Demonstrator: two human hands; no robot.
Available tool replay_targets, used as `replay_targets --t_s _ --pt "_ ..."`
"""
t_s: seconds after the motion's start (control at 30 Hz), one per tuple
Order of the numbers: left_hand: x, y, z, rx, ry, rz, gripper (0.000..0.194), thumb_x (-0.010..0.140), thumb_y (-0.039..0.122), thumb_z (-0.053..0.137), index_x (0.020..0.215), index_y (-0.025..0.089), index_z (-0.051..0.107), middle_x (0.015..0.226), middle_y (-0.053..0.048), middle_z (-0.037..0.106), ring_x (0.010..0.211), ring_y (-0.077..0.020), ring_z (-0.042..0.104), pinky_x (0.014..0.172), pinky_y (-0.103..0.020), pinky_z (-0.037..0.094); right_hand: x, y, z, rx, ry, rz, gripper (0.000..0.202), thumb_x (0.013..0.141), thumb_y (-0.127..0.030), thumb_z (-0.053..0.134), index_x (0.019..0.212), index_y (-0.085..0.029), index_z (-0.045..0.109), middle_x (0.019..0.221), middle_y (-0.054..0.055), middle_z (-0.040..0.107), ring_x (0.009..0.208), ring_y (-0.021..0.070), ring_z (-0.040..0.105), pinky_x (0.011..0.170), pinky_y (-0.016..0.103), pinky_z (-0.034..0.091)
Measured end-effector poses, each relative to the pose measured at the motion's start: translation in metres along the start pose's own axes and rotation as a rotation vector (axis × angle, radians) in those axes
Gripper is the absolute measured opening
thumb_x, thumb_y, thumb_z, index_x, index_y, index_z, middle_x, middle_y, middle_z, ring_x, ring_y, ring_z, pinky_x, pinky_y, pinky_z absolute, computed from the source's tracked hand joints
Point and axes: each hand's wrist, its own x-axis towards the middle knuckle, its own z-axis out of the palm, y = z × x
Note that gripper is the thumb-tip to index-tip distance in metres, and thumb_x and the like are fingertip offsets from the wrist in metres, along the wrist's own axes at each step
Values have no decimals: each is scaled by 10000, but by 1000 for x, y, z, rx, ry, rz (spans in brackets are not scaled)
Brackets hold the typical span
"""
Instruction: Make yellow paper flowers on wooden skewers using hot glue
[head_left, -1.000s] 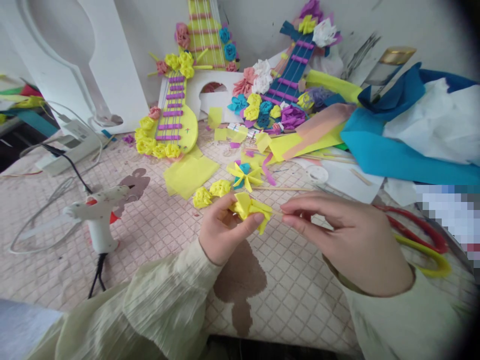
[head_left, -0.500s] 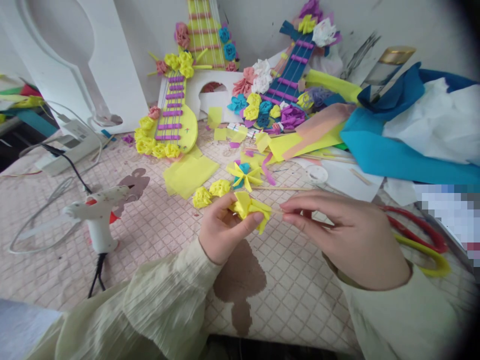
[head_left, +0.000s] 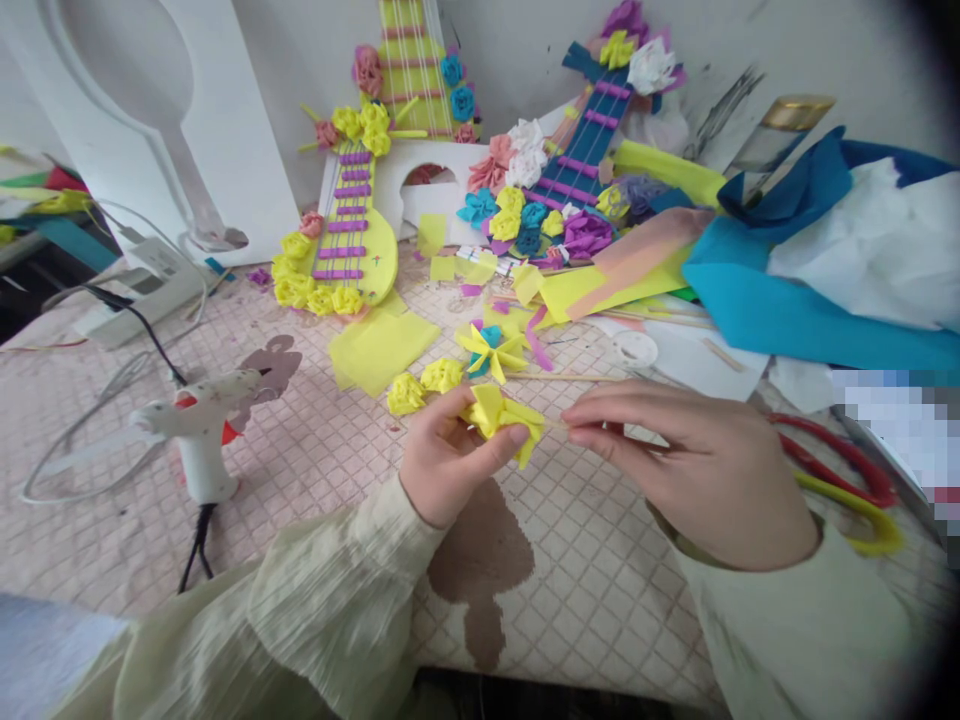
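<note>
Between the thumb and fingers of my left hand [head_left: 457, 455] is a folded yellow paper piece [head_left: 499, 418]. My right hand [head_left: 675, 455] pinches a thin stick [head_left: 553, 424] whose other end meets the right side of the yellow paper. Just beyond my left hand lie two crumpled yellow paper flowers [head_left: 441, 376] and a yellow star-shaped paper piece [head_left: 493, 352] with a teal bit under it. Another thin stick [head_left: 562, 377] lies behind the hands. Flat yellow sheets [head_left: 386, 345] rest to the left of the star.
A white glue gun [head_left: 199, 430] with cables is at the left, near a power strip [head_left: 142, 290]. Paper-flowered instrument models [head_left: 352, 235] stand behind. Teal paper [head_left: 810, 310] and red-handled scissors [head_left: 832, 462] are at the right. The tablecloth [head_left: 315, 470] has dark patches.
The view has shifted very slightly. Both hands keep the same hold on the yellow paper and the stick.
</note>
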Motion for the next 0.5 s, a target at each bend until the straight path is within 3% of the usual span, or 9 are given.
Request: replay_targets --t_s 0.3,0.5 --pt "3 -2 -3 -15 21 -6 151 625 227 705 726 160 616 661 0 597 607 -96 536 559 -212 470 0 1 -3 -24 11 -3 73 745 -204 599 766 -244 656 804 1 697 730 163 644 699 307 527" --pt "8 -8 -6 -165 45 -145 217 630 269 709 784 147 616 699 3 604 615 -79 549 570 -203 475 3 16 -7 -91 -6 90 82 738 -238 599 791 -220 659 834 18 693 724 167 637 639 301 525"
